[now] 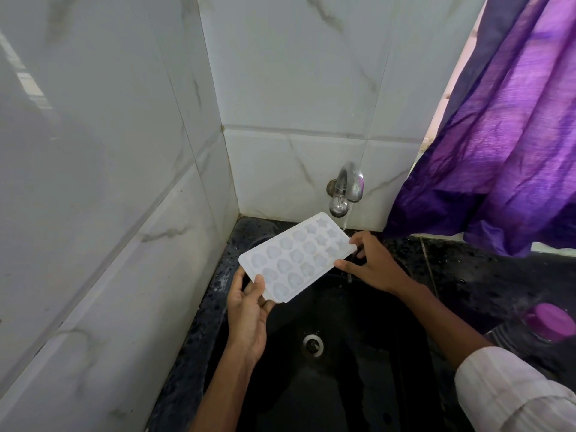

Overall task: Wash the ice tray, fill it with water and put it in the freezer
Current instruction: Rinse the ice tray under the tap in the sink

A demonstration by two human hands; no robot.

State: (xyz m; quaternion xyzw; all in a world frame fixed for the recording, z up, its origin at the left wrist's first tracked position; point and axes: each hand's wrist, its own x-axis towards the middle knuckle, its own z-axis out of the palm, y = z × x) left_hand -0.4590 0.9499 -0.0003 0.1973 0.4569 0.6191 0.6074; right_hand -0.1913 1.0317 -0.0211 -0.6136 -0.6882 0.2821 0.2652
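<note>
Reaching over the black sink [358, 385], both hands tilt a white ice tray [296, 260] under the running tap [346, 191]. The left hand [247, 310] cups its near corner, thumb on top. The right hand [374, 265] pinches the far end with spread fingers.

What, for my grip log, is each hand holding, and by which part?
A white plastic ice tray: the left hand grips its near left corner, thumb on top; the right hand pinches its far right end.

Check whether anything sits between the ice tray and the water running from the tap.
Nothing visible does. The left hand and right hand hold the ice tray over the sink, and the stream from the tap falls right at its far corner.
</note>
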